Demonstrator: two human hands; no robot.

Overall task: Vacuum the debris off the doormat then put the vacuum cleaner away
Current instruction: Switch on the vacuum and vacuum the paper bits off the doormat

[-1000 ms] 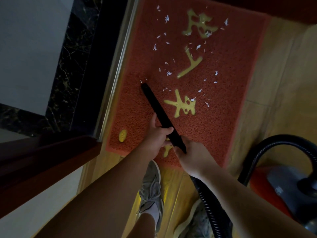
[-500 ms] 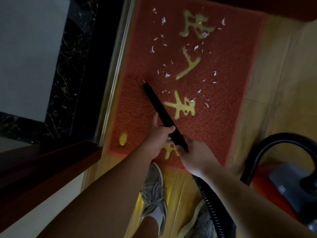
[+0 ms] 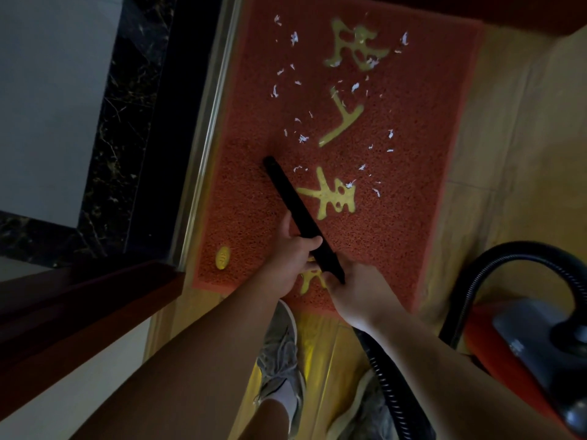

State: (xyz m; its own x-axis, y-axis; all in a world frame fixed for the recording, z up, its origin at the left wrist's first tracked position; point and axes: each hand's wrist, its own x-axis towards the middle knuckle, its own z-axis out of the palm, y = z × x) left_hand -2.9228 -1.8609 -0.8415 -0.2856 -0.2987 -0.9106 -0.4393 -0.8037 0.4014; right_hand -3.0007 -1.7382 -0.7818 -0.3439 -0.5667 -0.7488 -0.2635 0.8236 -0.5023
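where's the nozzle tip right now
In the head view, the nozzle tip is on the left part of the doormat, just left of the nearest white scraps.

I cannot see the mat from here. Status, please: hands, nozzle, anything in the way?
Left hand and right hand grip nozzle. Tip over mat, short of white scraps. Nothing in the way.

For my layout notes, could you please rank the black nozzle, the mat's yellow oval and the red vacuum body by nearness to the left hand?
1. The black nozzle: gripped by the left hand.
2. The yellow oval: on the doormat, near corner, left of the hand.
3. The red vacuum body: beside the doormat, far right.
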